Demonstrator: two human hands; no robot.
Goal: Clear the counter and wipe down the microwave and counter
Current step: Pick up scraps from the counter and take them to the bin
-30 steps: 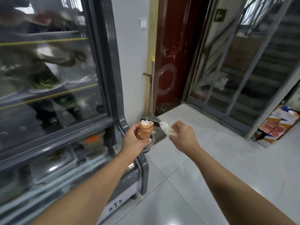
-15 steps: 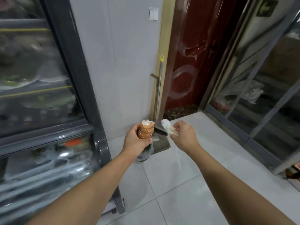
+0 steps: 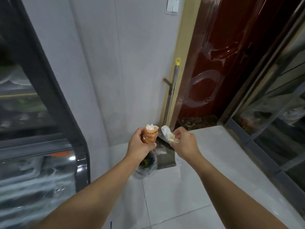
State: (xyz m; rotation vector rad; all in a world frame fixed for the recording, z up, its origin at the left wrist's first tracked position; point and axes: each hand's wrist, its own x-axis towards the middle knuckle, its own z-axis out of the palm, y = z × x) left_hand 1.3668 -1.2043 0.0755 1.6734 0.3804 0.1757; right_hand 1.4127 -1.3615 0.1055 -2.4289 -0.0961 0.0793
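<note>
1. A glass-fronted display fridge (image 3: 38, 113) with a dark frame fills the left of the frame; its contents are blurred.
2. A grey wall (image 3: 115, 63) takes the upper middle, with a white light switch (image 3: 171, 4) at the top edge.
3. A dark red door (image 3: 222, 55) stands at the upper right, and a glass sliding door (image 3: 280, 104) runs down the right edge.
4. Pale floor tiles (image 3: 189, 187) cover the lower middle and right.
5. A long-handled metal dustpan (image 3: 165, 156) stands against the wall near the middle, its handle tipped with a yellow loop.
6. A clear plastic bag (image 3: 145, 167) with dark contents lies on the floor just beside the dustpan pan.
7. The left hand (image 3: 140, 144), at centre frame, has its fingers curled round a stack of brown eggshells (image 3: 150, 134), held upright above the bag.
8. The right hand (image 3: 184, 142), just right of centre, pinches a crumpled clear plastic wrap (image 3: 168, 134) between thumb and fingers; the wrap sits close beside the eggshells, and I cannot tell whether they touch.
</note>
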